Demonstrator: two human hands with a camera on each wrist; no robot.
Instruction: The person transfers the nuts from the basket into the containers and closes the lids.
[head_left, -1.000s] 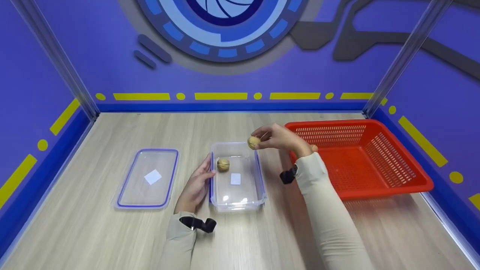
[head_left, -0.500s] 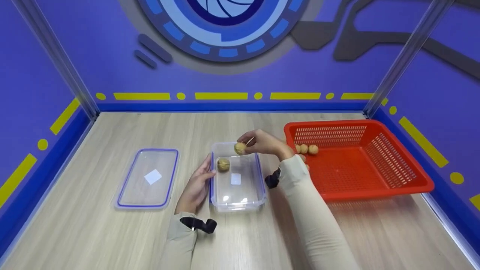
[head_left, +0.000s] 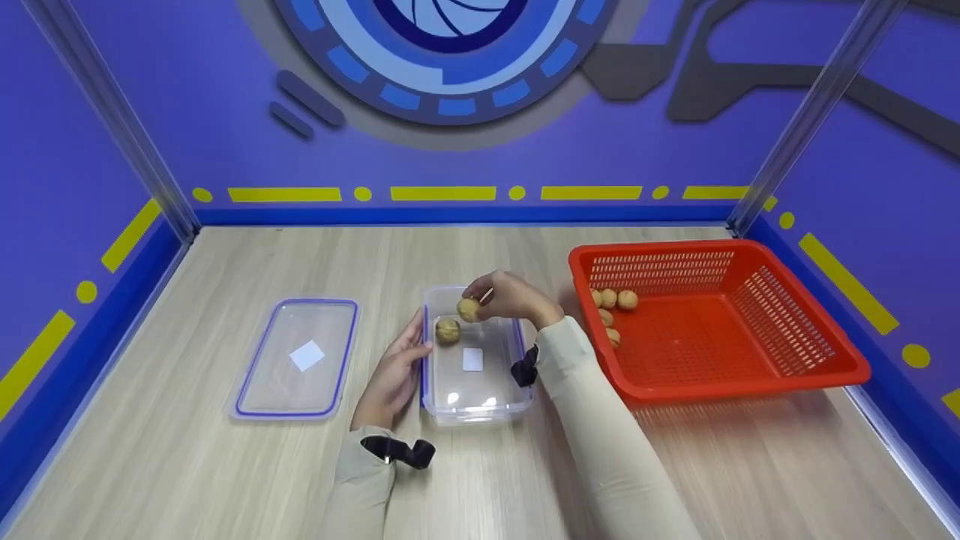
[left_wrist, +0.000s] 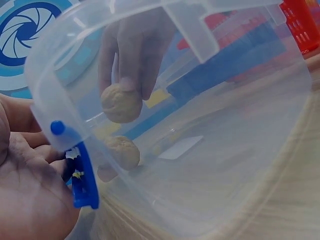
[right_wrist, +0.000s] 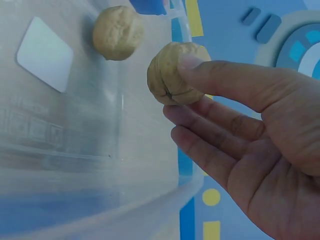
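In the head view a clear plastic container (head_left: 495, 386) with blue side latches stands mid-table, holding one walnut (head_left: 448, 331) and a white square label (head_left: 472, 359) on its floor. My left hand (head_left: 390, 379) rests against its left side, thumb near the rim; the left wrist view has the palm (left_wrist: 35, 185) beside a blue latch (left_wrist: 86, 175). Over the container's far part, my right hand (head_left: 514, 296) pinches a second walnut (head_left: 469, 309). The right wrist view puts thumb and fingertips around that held walnut (right_wrist: 172, 75), apart from the lower walnut (right_wrist: 118, 33).
A red perforated basket (head_left: 705, 337) stands at the right, with several walnuts (head_left: 609, 299) along its left side. To the left lies a clear lid (head_left: 330, 330) with a blue seal and a white square (head_left: 307, 355). Blue-purple panels (head_left: 480, 165) enclose the table.
My right hand has moved left and nearer with its walnut, from the container's far right corner to over its inside. More walnuts in the basket have come into sight. The left hand stays put.
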